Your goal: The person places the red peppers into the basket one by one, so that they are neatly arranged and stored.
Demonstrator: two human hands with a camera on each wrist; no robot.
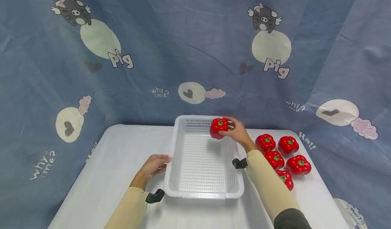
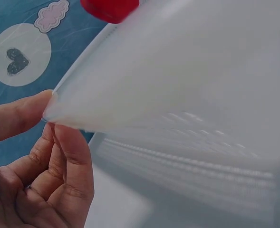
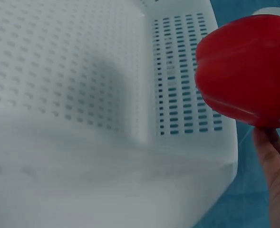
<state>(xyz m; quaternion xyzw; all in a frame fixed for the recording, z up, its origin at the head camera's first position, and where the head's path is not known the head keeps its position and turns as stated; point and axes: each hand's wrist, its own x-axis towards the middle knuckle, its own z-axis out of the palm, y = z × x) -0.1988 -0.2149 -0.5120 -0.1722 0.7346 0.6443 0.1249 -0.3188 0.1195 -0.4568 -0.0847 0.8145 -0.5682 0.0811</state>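
My right hand [image 1: 237, 133] gripped a pepper [image 1: 218, 128] — likely firm, light, slick, best held by its sides — over the basket [image 1: 210, 195] beneath, which my left hand [image 1: 154, 167] pinched.

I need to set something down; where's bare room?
Bare table spans from its left edge to the left hand and basket; the basket's floor is bare too. Crowded: its far right corner, by the held pepper, and right of the basket, with five peppers.

White basket [image 1: 201, 161]: rectangular, perforated, open-topped, upright. Red bell pepper [image 1: 217, 129]: glossy, whole, green stem facing upward; held above the far right part of the basket.
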